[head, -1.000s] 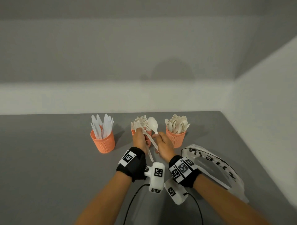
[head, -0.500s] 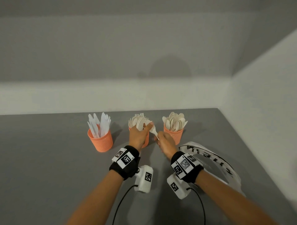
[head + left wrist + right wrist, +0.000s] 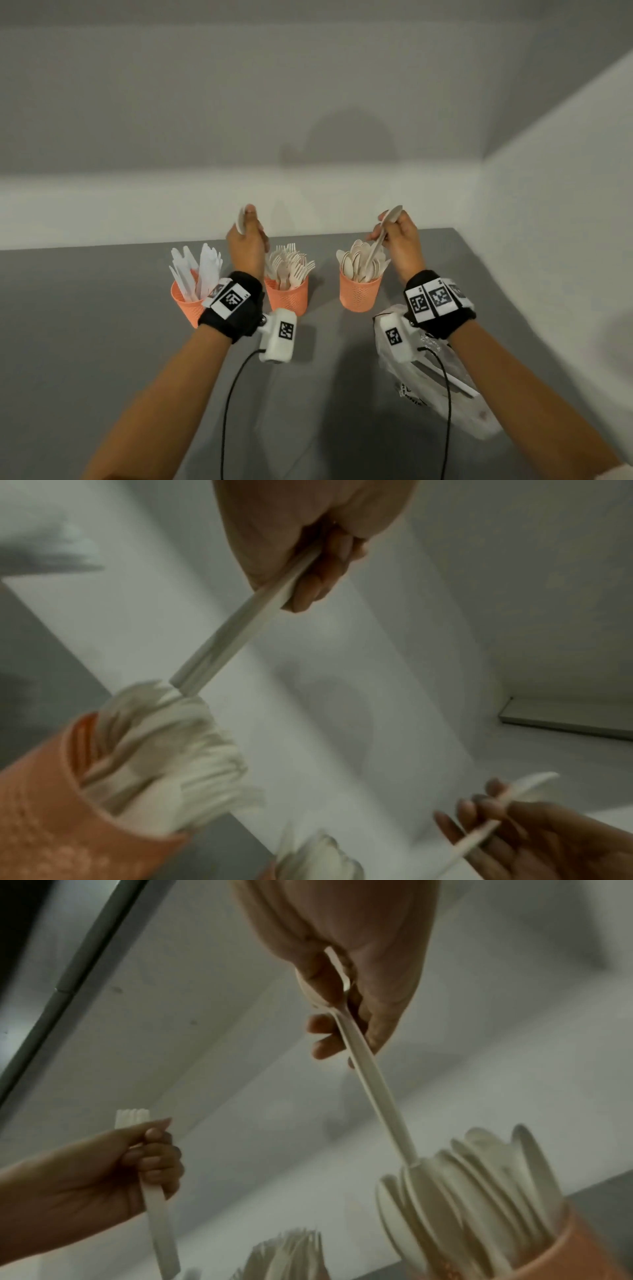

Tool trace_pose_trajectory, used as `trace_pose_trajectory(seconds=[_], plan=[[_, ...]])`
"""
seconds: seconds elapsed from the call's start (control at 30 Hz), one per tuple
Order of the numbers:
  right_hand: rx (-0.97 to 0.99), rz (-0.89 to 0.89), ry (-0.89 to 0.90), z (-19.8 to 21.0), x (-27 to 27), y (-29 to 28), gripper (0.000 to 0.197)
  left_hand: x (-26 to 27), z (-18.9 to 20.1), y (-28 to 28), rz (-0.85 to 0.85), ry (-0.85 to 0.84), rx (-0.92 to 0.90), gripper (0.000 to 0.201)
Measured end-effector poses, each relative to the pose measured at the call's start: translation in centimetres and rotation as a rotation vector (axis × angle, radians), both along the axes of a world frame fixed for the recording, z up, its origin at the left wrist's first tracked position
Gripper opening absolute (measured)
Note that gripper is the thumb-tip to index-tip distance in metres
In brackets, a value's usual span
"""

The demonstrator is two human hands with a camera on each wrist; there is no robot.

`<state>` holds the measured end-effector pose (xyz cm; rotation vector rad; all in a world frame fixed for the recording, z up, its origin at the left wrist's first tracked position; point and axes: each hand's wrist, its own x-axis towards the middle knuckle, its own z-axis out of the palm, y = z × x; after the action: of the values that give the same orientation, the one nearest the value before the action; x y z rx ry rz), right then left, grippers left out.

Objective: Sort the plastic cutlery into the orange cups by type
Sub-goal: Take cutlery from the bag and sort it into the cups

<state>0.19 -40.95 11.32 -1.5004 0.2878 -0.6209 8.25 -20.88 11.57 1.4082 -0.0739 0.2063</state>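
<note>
Nearest us a bag (image 3: 442,377) lies by the bench's (image 3: 85,342) right edge. Our left hand (image 3: 247,240) pinches a fork (image 3: 161,1231) above the fork cup (image 3: 287,298); our right hand (image 3: 399,236) pinches a spoon (image 3: 376,243), handle down into the spoon cup (image 3: 359,296). The wall stands behind.

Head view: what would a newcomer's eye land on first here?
Three orange cups in a row on the grey table: knives cup left, forks cup middle, spoons cup right. The left hand grips a fork above the forks cup; the right hand lowers a spoon into the spoons cup.
</note>
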Motion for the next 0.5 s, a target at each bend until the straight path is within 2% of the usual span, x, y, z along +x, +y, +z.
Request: trace_pose_trajectory(seconds=[0.1,0.33,0.43,0.5], plan=[[-0.049,-0.013,-0.004,-0.4,0.5,-0.8,0.030,1.7,-0.2,0.2,0.046,-0.032,-0.028,0.040],[-0.117,-0.027,0.111,-3.5,1.4,-1.1,0.029,2.6,-4.0,-0.2,0.076,-0.010,0.089,0.041],[-0.266,-0.048,0.209,-4.4,1.7,-1.1,0.020,3.1,-5.4,-0.3,0.089,0.017,0.150,0.044],[-0.458,-0.057,0.328,-5.0,2.1,-1.4,0.014,3.3,-6.3,-0.3,0.086,-0.009,0.289,0.043]])
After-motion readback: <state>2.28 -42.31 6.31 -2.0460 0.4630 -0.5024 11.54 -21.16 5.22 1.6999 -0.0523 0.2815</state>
